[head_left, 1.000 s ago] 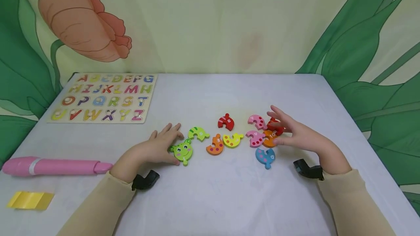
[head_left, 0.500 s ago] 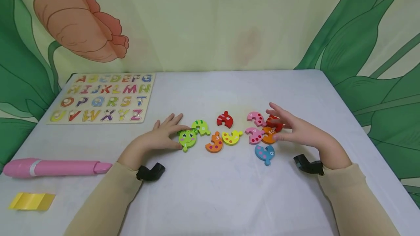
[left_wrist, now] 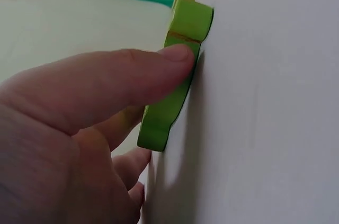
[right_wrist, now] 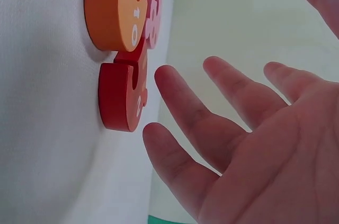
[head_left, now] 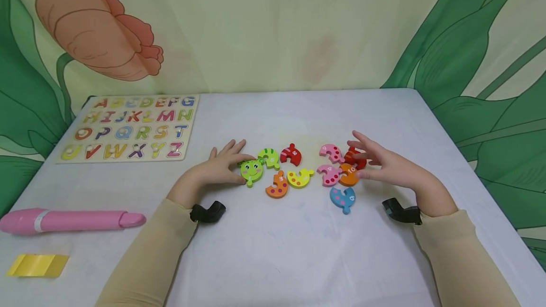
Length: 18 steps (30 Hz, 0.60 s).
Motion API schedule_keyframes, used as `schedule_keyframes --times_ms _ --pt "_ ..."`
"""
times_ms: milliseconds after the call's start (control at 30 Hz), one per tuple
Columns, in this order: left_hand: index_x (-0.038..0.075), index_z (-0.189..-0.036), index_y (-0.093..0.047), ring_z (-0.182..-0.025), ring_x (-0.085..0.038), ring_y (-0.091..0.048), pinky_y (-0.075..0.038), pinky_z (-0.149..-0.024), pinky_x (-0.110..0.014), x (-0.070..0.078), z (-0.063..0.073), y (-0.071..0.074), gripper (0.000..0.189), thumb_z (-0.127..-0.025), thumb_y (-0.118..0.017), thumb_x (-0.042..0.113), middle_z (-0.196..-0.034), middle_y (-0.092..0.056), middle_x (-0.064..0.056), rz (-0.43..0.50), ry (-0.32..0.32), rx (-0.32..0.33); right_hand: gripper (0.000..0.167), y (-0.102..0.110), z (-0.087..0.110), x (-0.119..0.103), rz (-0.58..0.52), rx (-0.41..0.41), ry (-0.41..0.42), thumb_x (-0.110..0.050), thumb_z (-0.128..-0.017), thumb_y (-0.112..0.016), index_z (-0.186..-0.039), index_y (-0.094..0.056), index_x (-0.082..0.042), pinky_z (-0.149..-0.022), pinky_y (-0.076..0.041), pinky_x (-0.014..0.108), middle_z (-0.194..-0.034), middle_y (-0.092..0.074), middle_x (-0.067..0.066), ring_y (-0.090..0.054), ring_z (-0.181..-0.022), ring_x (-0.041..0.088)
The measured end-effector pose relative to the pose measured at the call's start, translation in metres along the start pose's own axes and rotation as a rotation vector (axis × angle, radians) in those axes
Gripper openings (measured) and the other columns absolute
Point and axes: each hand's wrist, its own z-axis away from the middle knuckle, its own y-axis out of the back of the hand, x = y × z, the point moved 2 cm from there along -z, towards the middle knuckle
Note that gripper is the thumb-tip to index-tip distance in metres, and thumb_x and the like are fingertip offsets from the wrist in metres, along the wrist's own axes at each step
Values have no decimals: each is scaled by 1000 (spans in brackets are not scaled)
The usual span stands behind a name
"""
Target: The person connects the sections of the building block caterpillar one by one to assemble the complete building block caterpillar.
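Observation:
My left hand [head_left: 213, 169] pinches a green puzzle piece with a smiling caterpillar face [head_left: 251, 173] between thumb and index finger. In the left wrist view the thumb presses the side of this green piece [left_wrist: 159, 121]. Just right of it lies a striped green number piece [head_left: 269, 158]. My right hand [head_left: 384, 165] is spread and holds nothing, beside an orange piece marked 10 [head_left: 349, 175] and a partly hidden red piece. The right wrist view shows its fingers apart from the red piece [right_wrist: 114, 97].
Nearby lie a red piece marked 8 [head_left: 291, 155], a yellow piece [head_left: 300, 179], a spotted orange piece [head_left: 277, 187], two pink pieces and a blue piece [head_left: 342, 198]. An alphabet board [head_left: 128, 129], a pink pen-shaped thing [head_left: 81, 220] and a yellow strip [head_left: 38, 266] lie left.
My left hand has moved right and away from me with the face piece, and the striped green piece has shifted right towards the red 8. The right hand has barely moved.

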Motion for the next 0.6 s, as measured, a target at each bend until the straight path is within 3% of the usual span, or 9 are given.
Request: schedule_keyframes --times_ms 600 --pt "14 -134 -44 -142 -29 2 5 -110 -58 -13 3 6 60 -78 -62 24 -153 -12 -7 73 -44 69 88 1 -2 5 -1 -13 -30 -18 -85 -62 -147 0 -20 -97 -33 61 -149 -22 18 -34 -127 41"
